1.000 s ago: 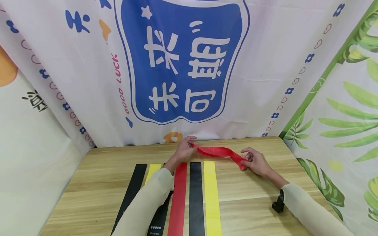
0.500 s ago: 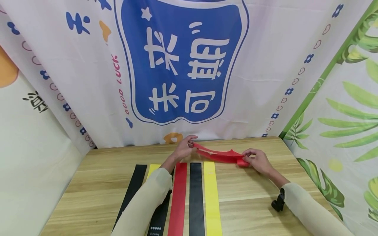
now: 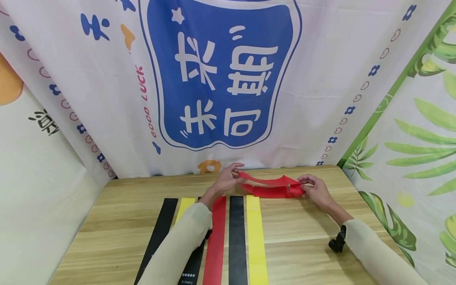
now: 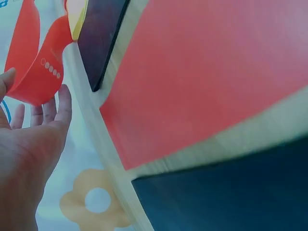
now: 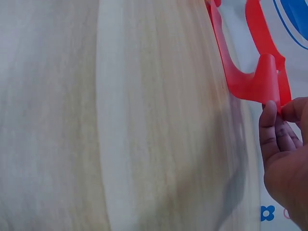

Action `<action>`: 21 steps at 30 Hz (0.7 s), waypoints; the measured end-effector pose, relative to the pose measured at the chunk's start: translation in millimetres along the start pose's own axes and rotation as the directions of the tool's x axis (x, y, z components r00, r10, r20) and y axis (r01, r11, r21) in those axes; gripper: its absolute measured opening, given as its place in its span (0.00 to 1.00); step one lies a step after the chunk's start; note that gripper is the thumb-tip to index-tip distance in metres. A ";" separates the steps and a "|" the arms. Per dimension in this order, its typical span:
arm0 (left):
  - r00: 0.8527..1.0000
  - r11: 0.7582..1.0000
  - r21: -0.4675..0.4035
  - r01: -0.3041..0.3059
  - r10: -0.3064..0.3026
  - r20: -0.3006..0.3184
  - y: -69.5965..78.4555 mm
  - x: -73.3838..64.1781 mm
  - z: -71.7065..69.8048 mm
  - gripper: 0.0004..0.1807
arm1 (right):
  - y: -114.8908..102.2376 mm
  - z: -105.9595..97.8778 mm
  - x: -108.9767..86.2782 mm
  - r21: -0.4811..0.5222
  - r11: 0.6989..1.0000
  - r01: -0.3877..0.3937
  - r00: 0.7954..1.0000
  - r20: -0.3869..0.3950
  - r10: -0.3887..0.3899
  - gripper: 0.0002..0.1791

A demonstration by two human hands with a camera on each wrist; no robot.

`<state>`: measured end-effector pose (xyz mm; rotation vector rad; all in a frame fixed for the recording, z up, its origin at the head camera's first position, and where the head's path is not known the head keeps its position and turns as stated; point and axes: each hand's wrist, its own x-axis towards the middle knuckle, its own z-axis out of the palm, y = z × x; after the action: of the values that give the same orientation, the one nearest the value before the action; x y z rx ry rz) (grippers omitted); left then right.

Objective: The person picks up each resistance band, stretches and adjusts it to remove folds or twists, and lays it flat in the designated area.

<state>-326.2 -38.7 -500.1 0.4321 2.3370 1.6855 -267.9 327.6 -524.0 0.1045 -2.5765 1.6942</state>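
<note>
A red resistance loop band (image 3: 270, 192) is stretched sideways between both hands near the table's back edge. My left hand (image 3: 228, 180) holds its left end; in the left wrist view, the thumb is at the inside of the loop (image 4: 36, 79) and the fingers lie behind it, below a row of printed circles. At the other end, my right hand (image 3: 317, 192) pinches the band between thumb and fingers, where the right wrist view shows it folded and bunched (image 5: 264, 79). The two strands sag apart between the hands.
Flat bands lie side by side on the wooden table (image 3: 303, 253): a black one (image 3: 160, 229), a yellow one (image 3: 185, 204), a black one marked X-Heavy (image 3: 192, 263), a red one (image 3: 214, 245), a black one (image 3: 237, 241) and a yellow one (image 3: 255, 237). A printed curtain (image 3: 306, 118) hangs behind.
The red band's twist has opened into a loop with two separate strands. Both hands have shifted slightly right, and the right hand's hold on the band's end has changed.
</note>
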 end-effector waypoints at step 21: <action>0.999 0.999 -0.004 -0.045 0.045 -0.005 5.5 9.1 21.5 0.42 | 13.2 -15.9 -3.0 0.035 0.999 -0.034 0.999 -0.033 0.035 0.18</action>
<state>-326.6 -14.8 -501.7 0.4835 2.3438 1.7122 -265.9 347.5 -530.1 0.0329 -2.5399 1.7366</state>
